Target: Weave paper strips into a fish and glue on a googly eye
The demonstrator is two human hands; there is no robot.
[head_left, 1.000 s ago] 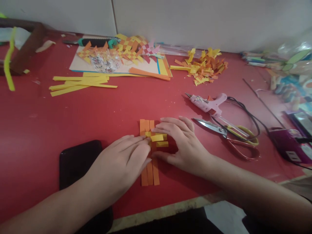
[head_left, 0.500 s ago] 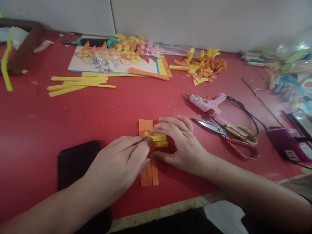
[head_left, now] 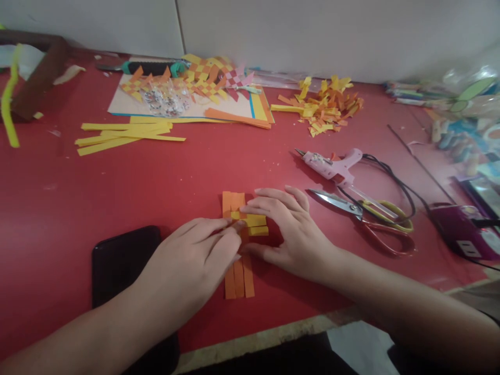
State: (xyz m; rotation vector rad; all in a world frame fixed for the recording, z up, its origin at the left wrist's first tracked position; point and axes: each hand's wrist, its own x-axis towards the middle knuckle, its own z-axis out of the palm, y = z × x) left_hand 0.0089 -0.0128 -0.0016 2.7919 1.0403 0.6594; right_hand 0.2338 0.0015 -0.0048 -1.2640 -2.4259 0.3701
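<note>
In the head view, orange paper strips (head_left: pixel 239 281) stand side by side near the table's front, with short yellow paper strips (head_left: pixel 257 221) crossing them as a weave. My left hand (head_left: pixel 199 255) is closed over the left part of the weave, its fingertips pressed together on the yellow strips. Those fingers hide the left ends of the yellow strips. From the right, my right hand (head_left: pixel 289 229) rests with fingers spread. Its index fingertip touches the top of the weave and its thumb lies at the orange strips below the crossing.
A dark phone (head_left: pixel 125 260) lies partly under my left forearm. On the right are scissors (head_left: pixel 339 203), a pink glue gun (head_left: pixel 332 166) with its cord, and a purple box (head_left: pixel 464 232). Loose yellow strips (head_left: pixel 125 136) and a pile of paper scraps (head_left: pixel 328 104) lie farther back.
The left fingertips have shifted very slightly at the weave, and the upper yellow strip now sits flatter and straighter. The right hand has barely moved.
</note>
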